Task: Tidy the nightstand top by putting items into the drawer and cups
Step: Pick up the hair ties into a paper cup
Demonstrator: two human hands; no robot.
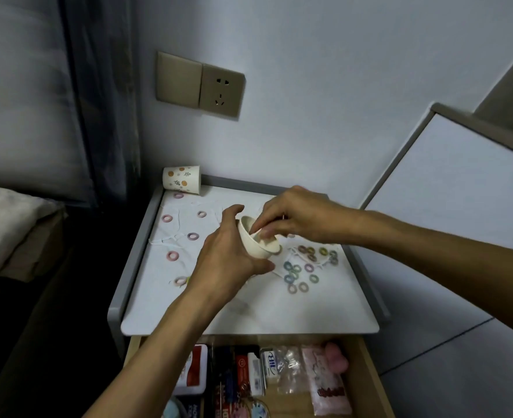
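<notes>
Fingers of the left hand (pixel 228 254) grip a small white cup (pixel 256 247), tipped just above the rings (pixel 294 271) on the bench (pixel 249 315) so the right hand (pixel 294 215) can dip in; whether it pinches anything cannot be told.

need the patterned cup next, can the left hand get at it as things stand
Probably not yet: the left hand grips the plain cup. The way to the patterned cup looks free, only flat rings between.

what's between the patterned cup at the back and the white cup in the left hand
Head view: two pinkish rings and thin white string lie between the patterned cup and the white cup.
</notes>
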